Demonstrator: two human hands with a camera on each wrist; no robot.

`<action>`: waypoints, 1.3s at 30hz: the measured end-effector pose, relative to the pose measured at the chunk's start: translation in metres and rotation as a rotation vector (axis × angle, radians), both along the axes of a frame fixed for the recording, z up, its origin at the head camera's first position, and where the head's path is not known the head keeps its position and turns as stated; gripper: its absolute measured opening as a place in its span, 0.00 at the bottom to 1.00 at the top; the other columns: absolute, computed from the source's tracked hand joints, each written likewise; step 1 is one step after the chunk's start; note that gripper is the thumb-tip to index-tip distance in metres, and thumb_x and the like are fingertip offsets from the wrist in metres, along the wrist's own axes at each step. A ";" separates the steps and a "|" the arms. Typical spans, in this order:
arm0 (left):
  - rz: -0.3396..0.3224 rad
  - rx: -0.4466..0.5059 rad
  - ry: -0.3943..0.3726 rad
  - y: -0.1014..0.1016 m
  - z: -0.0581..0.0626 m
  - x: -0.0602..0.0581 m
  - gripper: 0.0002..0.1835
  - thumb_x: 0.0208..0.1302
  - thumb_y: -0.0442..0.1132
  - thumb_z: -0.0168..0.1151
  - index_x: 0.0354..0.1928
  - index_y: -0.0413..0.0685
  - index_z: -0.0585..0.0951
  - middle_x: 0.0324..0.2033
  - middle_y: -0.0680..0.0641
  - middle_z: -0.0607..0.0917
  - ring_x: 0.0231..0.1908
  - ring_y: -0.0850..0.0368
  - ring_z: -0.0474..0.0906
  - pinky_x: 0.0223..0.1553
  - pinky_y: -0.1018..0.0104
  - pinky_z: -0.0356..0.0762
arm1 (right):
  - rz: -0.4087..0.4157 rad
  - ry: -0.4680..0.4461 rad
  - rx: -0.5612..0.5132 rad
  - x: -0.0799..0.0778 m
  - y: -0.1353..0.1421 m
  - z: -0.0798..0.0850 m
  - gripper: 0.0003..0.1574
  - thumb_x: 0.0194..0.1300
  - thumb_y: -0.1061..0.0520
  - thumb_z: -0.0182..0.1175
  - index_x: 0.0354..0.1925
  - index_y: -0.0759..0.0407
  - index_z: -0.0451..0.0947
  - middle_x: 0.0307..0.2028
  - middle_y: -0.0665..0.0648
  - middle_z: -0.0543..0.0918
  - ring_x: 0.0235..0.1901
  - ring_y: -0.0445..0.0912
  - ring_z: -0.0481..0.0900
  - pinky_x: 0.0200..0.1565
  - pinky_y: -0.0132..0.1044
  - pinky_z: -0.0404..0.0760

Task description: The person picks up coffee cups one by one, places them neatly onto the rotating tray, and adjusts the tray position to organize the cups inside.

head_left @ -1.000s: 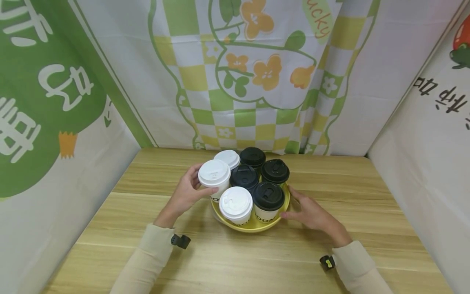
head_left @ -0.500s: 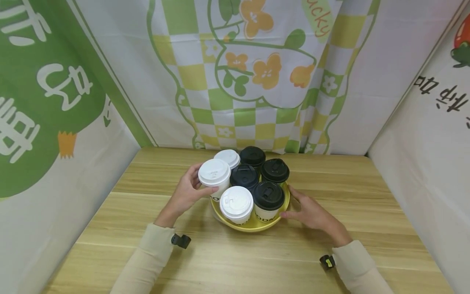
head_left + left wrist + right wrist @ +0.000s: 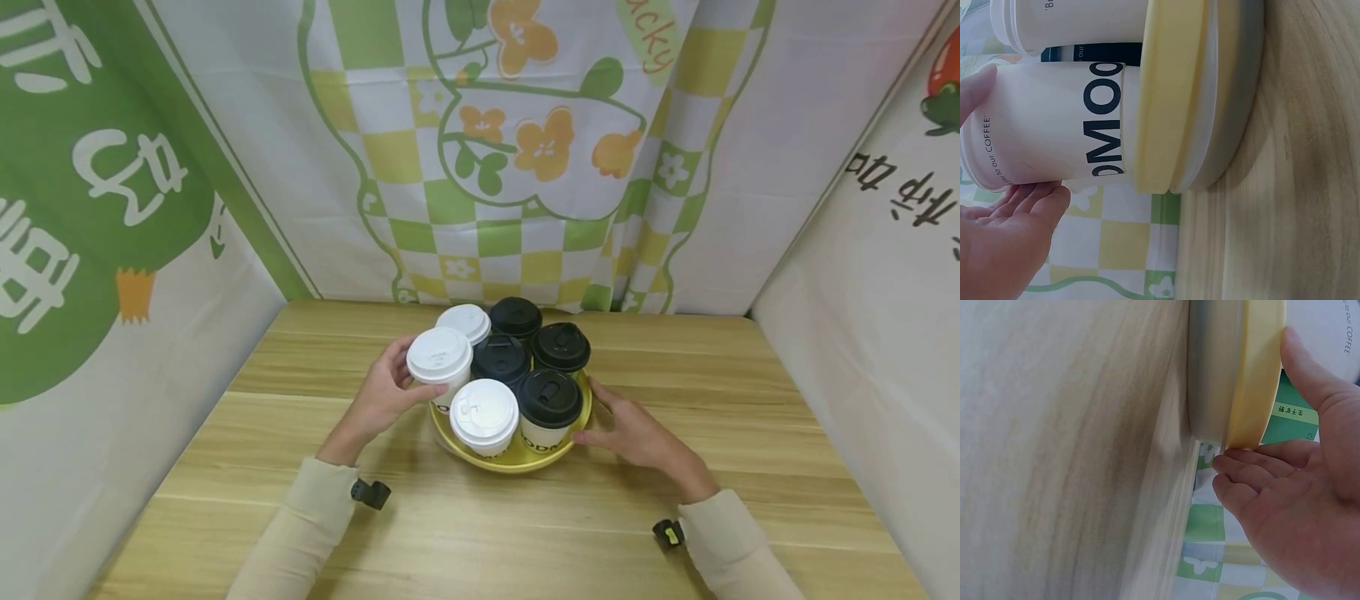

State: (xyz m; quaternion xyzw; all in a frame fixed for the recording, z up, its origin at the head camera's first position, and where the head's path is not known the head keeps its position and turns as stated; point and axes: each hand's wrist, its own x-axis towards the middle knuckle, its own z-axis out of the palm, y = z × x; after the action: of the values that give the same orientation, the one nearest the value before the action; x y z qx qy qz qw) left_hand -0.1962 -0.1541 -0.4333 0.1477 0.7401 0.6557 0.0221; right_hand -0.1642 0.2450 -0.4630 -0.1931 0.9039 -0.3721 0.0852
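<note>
A round yellow tray (image 3: 517, 463) bears several lidded paper coffee cups packed together. My left hand (image 3: 381, 395) grips a white-lidded cup (image 3: 439, 357) at the tray's left side, thumb in front and fingers behind. In the left wrist view that cup (image 3: 1054, 125) stands upright inside the yellow rim, dark lettering on its wall. At the tray's right edge, my right hand (image 3: 637, 432) holds the rim between thumb and fingers. The right wrist view shows the thumb on the yellow rim (image 3: 1259, 375) and the fingertips lower along its outer side.
Two more white-lidded cups (image 3: 483, 417) and several black-lidded cups (image 3: 550, 400) share the tray. Below the yellow rim lies a paler round base (image 3: 1213, 369) on the wooden table (image 3: 480, 533). A patterned curtain (image 3: 517, 250) hangs behind the table, with printed cloth walls at both sides.
The cups and both hands keep almost the same places; the left hand and its cup shift very slightly to the right.
</note>
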 end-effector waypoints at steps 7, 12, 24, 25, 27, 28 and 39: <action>-0.004 0.004 0.007 0.000 -0.005 0.000 0.46 0.57 0.26 0.77 0.76 0.37 0.63 0.69 0.32 0.76 0.60 0.65 0.79 0.65 0.78 0.77 | 0.000 -0.001 -0.004 0.000 0.000 -0.001 0.69 0.66 0.37 0.73 0.83 0.69 0.46 0.81 0.72 0.55 0.80 0.67 0.56 0.78 0.65 0.61; -0.008 -0.002 0.004 0.000 -0.006 0.000 0.46 0.58 0.27 0.77 0.76 0.38 0.64 0.69 0.33 0.76 0.60 0.65 0.79 0.65 0.79 0.77 | -0.003 -0.003 -0.006 0.000 0.000 -0.001 0.70 0.66 0.37 0.73 0.83 0.70 0.46 0.81 0.72 0.55 0.80 0.67 0.56 0.78 0.65 0.61; -0.003 0.001 0.001 0.001 -0.004 0.002 0.46 0.58 0.27 0.77 0.76 0.37 0.63 0.69 0.33 0.76 0.60 0.65 0.79 0.65 0.78 0.77 | -0.007 0.006 -0.014 0.001 -0.002 -0.001 0.69 0.66 0.38 0.73 0.83 0.70 0.46 0.81 0.72 0.55 0.81 0.67 0.56 0.79 0.65 0.60; -0.004 0.002 0.001 0.002 -0.004 0.002 0.46 0.58 0.27 0.77 0.76 0.37 0.63 0.69 0.33 0.76 0.60 0.65 0.79 0.65 0.78 0.77 | -0.007 0.005 -0.014 0.001 -0.001 -0.001 0.69 0.66 0.38 0.73 0.83 0.69 0.46 0.81 0.72 0.55 0.81 0.67 0.56 0.79 0.65 0.60; -0.005 0.003 -0.001 0.003 -0.005 0.002 0.46 0.57 0.27 0.77 0.76 0.37 0.63 0.69 0.32 0.76 0.60 0.65 0.79 0.65 0.78 0.77 | -0.009 0.006 -0.016 0.001 -0.001 -0.001 0.69 0.66 0.38 0.73 0.83 0.68 0.46 0.81 0.71 0.56 0.81 0.67 0.56 0.79 0.65 0.60; -0.007 0.002 -0.001 0.003 -0.005 0.002 0.46 0.57 0.26 0.77 0.76 0.36 0.63 0.69 0.32 0.76 0.60 0.65 0.79 0.65 0.78 0.77 | -0.009 0.007 -0.016 0.001 -0.001 -0.001 0.69 0.66 0.37 0.73 0.83 0.68 0.46 0.81 0.71 0.56 0.81 0.67 0.56 0.79 0.65 0.60; -0.012 -0.003 -0.012 0.003 -0.009 0.003 0.47 0.58 0.28 0.77 0.77 0.37 0.62 0.69 0.33 0.75 0.60 0.65 0.78 0.64 0.79 0.77 | -0.010 0.018 -0.014 0.000 -0.001 -0.003 0.69 0.65 0.36 0.73 0.84 0.67 0.46 0.81 0.71 0.56 0.80 0.67 0.57 0.78 0.65 0.61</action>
State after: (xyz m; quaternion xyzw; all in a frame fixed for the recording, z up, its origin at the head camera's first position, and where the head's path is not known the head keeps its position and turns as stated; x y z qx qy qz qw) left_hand -0.1935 -0.1512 -0.4426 0.1480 0.7401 0.6553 0.0307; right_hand -0.1639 0.2440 -0.4662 -0.1924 0.9029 -0.3772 0.0739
